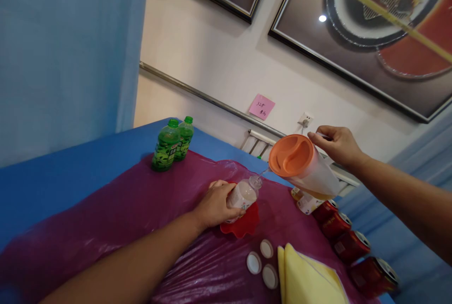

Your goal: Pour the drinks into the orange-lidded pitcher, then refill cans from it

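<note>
Since the bottle (244,196) is small and looks like thin plastic, it should be light, but it will likely get heavier as it fills and may squash if squeezed hard. It leans inside the left hand (216,204), thumb on the near side and fingers curled round the back, with its mouth tipped toward the jug (316,179). That hold round the middle looks like a good one, because the neck is free; wet sides could be slippery. Just under the left grip is a red dish (242,228), soft or hard I cannot tell. A thin stream (264,171) runs from the jug to the bottle's mouth. The right hand (337,144) is closed on the jug at the handle end, but the fingers hide much of the handle. The jug looks stiff and is probably the heavier one, so the handle seems the best place to hold. Nearer the body than the left grip are three white caps (270,276), and right of them a yellow cloth (309,278), which looks soft. Red cans (348,246) stand in a row below the right grip. Well left of the left grip, past its fingers, stand two green bottles (165,146).
</note>
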Demonstrator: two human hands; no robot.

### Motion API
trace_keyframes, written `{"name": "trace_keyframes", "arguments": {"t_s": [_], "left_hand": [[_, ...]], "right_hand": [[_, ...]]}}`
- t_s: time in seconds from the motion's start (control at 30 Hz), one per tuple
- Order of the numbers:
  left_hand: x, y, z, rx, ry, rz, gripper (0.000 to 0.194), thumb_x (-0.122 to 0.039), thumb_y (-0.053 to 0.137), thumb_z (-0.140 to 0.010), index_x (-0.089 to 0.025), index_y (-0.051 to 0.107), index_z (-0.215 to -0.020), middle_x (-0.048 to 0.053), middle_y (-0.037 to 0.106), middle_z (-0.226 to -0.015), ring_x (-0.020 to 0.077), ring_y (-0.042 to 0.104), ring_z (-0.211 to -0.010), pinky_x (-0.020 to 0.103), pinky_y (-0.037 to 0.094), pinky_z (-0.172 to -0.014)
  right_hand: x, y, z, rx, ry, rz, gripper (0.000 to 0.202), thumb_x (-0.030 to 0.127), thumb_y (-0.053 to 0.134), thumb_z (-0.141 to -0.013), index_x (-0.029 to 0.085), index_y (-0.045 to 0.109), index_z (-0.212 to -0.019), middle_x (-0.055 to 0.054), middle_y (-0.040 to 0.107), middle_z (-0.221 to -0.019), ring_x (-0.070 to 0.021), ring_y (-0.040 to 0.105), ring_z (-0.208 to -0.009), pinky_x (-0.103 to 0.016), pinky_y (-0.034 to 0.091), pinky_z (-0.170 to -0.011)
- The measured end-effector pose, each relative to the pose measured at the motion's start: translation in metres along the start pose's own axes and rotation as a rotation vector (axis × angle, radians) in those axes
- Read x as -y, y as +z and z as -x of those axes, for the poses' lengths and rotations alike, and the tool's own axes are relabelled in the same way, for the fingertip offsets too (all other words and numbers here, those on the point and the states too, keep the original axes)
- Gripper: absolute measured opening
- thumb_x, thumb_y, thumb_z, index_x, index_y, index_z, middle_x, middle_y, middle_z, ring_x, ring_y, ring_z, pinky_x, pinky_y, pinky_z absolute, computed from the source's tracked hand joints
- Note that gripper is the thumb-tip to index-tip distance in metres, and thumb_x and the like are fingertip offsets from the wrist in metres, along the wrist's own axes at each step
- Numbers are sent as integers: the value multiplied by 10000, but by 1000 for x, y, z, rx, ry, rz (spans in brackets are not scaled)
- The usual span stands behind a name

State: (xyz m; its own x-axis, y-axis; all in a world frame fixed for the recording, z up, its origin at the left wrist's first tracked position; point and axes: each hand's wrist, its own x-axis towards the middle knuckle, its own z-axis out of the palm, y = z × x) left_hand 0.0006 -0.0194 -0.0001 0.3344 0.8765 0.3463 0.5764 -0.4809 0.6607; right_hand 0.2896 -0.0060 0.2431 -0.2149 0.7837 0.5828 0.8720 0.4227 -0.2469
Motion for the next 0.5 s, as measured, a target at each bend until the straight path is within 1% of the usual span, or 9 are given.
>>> {"name": "trace_keyframes", "arguments": {"t_s": [0.23,0.5], "left_hand": [[0,0,0,1,-10,12,666,-579,847,-647,-253,704,-1210,74,680,-1129,316,589,-1120,413,407,-1021],[2,0,-1,13,5,2,647,-570,839,-659,-261,698,-1209,66,687,-1113,319,591,-1113,424,406,-1018]], "right_hand": [[0,1,1,2,23,-2,449,533,609,-832,238,403,-563,41,265,-564,-118,271,-541,-290,216,-503],[-3,0,0,-3,2,15,467,538,612,-829,235,391,-549,38,285,-546,-117,283,-536,-285,231,-495]]}}
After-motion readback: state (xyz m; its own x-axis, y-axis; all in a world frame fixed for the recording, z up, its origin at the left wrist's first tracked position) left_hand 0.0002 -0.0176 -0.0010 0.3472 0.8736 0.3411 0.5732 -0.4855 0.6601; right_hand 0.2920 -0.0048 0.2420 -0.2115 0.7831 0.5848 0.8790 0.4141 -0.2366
